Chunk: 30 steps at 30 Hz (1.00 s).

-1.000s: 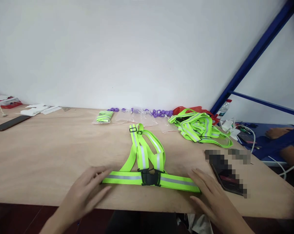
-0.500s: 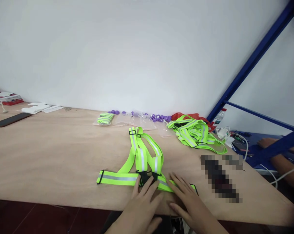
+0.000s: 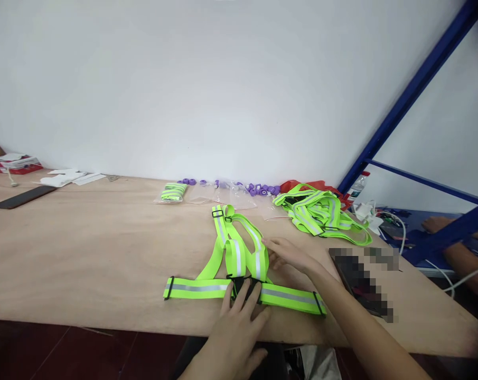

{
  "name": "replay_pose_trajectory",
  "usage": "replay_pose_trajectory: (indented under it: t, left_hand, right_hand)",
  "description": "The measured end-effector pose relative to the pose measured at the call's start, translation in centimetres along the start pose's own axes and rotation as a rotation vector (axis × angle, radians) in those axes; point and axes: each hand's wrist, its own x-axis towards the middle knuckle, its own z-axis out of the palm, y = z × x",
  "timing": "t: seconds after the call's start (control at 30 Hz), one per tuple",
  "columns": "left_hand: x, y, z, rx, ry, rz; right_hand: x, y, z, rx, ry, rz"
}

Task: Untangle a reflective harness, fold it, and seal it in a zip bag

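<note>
A neon-green reflective harness [image 3: 197,288] with silver stripes lies spread on the table, its waist strap running left to right and its shoulder straps folded away from me. My left hand [image 3: 239,327] is open, fingertips pressing on the black centre piece [image 3: 245,287] of the harness and partly hiding it. Beside the right shoulder strap is my right hand [image 3: 285,254], its index finger stretched to the strap's edge and the other fingers loosely curled. No grip on the strap shows.
At the back right lies a pile of green harnesses [image 3: 318,214]. A bagged harness [image 3: 172,192], clear plastic bags [image 3: 239,196] and purple pieces [image 3: 262,189] line the wall. A blurred dark object [image 3: 359,282] lies at right. Another person's arm [image 3: 464,258] is beyond the blue frame [image 3: 411,87].
My right hand has moved forward from the waist strap to the right shoulder strap, uncovering the waist strap's right end. My left hand stays on the black centre piece.
</note>
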Motion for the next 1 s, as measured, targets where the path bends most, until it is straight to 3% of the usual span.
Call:
replay_pose_trajectory:
  t: [0.2, 0.4, 0.63, 1.0]
  left_hand:
    - [-0.3, -0.1, -0.2, -0.020, 0.022, 0.027]
    - [-0.3, -0.2, 0.1, -0.020, 0.043, 0.042]
    - [-0.3, -0.3, -0.3, -0.025, 0.031, 0.038]
    - [0.1, -0.5, -1.7, -0.065, 0.006, 0.053]
  right_hand:
    - [3.2, -0.6, 1.8, 0.172, -0.038, -0.047]
    - [3.5, -1.3, 3.0, 0.228, -0.096, -0.040]
    - [5.0, -1.4, 3.6, 0.274, 0.038, -0.091]
    - [7.3, -0.7, 1.9, 0.288, 0.224, -0.191]
